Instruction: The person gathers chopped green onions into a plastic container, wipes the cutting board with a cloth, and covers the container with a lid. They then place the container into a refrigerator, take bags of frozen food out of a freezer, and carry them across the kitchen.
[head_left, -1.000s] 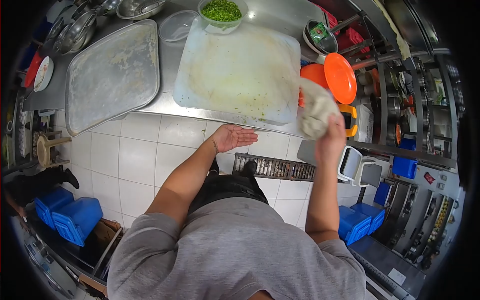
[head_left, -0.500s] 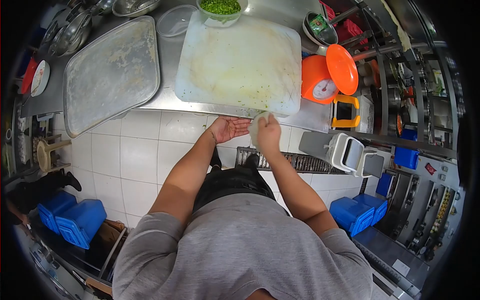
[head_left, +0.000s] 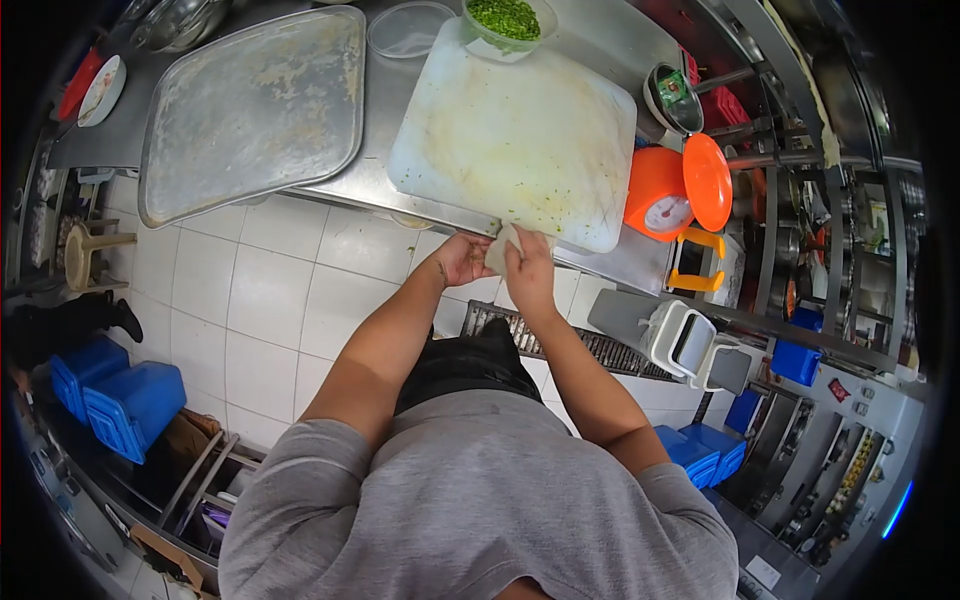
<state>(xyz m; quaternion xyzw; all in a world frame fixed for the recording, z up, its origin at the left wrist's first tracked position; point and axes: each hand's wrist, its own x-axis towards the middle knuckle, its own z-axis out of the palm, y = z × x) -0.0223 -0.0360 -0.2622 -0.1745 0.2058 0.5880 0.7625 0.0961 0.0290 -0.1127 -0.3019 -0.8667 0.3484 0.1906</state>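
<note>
My right hand is closed around a pale, off-white cloth at the front edge of the steel table. Just to its left, my left hand is cupped palm up below the table edge, its fingertips close against the cloth and partly hidden. Above both hands lies a white cutting board, with small green bits scattered along its near edge. A clear bowl of chopped greens stands on the board's far left corner.
Left of the board, a worn metal tray juts past the table edge. An orange scale stands at the right. Lower right are grey and white bins; a floor grate runs near my feet. Behind, at left, another person's leg shows.
My right hand has drawn the cloth in against my left hand, whose fingers have curled from a flat palm. The view has turned, so the table appears tilted and shifted.
</note>
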